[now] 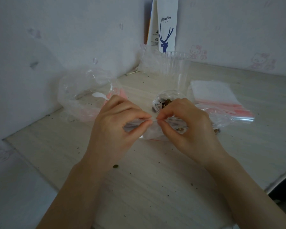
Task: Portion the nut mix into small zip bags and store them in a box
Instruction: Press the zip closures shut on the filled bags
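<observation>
head view: the left hand (116, 123) and right hand (185, 124) each pinch the top edge of a small zip bag (153, 133) between thumb and forefinger, fingertips almost meeting at the middle of the strip. the bag hangs just above the worktop (155, 187), and a few nuts show through it under the right hand. so this looks like working the seal, and holding it mouth-up keeps the portion from spilling; whether the strip is being pressed shut or pulled open i cannot tell. just behind the right hand sits the nut mix (163, 103) in a clear wrapper, kept near for scooping. to the right lies a stack of empty zip bags (218, 98). to the left, a white spoon (97, 95) rests in a crumpled clear bag (79, 90). a clear cup (175, 68) stands further back. i can make out no box.
</observation>
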